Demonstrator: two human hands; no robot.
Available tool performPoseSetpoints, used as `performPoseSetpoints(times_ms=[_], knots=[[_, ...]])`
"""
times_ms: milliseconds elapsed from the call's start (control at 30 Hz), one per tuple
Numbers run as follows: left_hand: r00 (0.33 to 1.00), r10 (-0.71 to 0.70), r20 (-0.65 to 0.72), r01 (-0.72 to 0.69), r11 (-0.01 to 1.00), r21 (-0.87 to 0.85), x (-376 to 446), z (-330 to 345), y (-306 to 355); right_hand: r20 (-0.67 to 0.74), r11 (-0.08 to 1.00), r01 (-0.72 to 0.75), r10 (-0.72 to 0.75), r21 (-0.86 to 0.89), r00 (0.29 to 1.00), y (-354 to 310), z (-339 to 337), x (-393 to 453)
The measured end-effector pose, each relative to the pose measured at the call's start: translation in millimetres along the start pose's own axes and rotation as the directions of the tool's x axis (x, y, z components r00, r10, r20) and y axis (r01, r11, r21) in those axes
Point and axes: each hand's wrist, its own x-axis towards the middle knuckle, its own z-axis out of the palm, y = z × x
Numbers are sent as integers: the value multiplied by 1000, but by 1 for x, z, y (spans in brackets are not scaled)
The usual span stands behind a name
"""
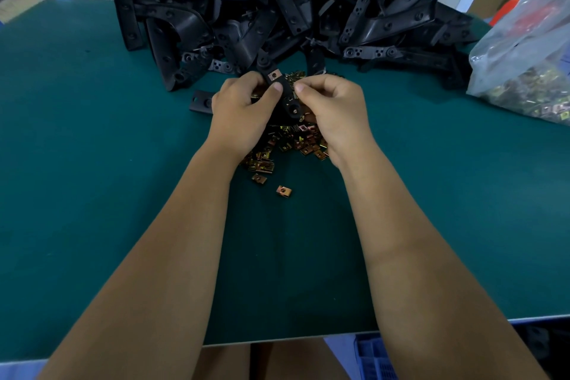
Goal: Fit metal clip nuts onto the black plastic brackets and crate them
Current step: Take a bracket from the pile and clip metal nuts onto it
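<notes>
We hold a small black plastic bracket (285, 99) above the green worktop (92, 163), its long axis running from near us up and slightly left. A coppery square metal clip nut (273, 75) sits on its far end, and a round hole shows at its near end. Our left hand (243, 108) grips the bracket, thumb pressed on its face; our right hand (331, 105) pinches its right edge. Under our hands lies a scatter of loose brass-coloured clip nuts (287, 145). Beyond, a pile of black brackets (293, 3) rises; a clear plastic bag of clip nuts (524, 71) lies right.
</notes>
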Motion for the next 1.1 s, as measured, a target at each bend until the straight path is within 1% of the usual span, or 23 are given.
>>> performPoseSetpoints(times_ms=[233,367,500,667,733,833,933,1033,1100], knots=[[1000,4,-8,-4,1000,7,2,1,-3,46,999,20,-19,-28,999,-2,0,-2],[1000,8,-15,-8,1000,4,2,1,-4,-10,999,-20,20,34,1000,-1,1,-2],[996,30,-82,-34,999,-39,1,2,-3,-50,999,27,-25,41,998,-1,2,-2],[991,15,-132,-26,996,-80,3,1,-4,6,997,57,-57,61,998,-2,3,-3],[990,5,-142,-17,996,-82,4,1,-5,39,997,67,-69,36,997,-2,5,-4],[989,-15,-149,1,996,-94,5,2,-5,65,992,97,-92,-83,994,-1,10,-6],[989,-25,-149,10,995,-103,5,3,-5,19,972,147,-146,-183,989,0,14,-7],[988,-27,-149,11,994,-107,5,4,-4,-37,958,187,-199,-215,979,1,14,-7],[989,-28,-147,11,994,-111,5,4,-4,-45,954,202,-217,-222,975,1,14,-7]])
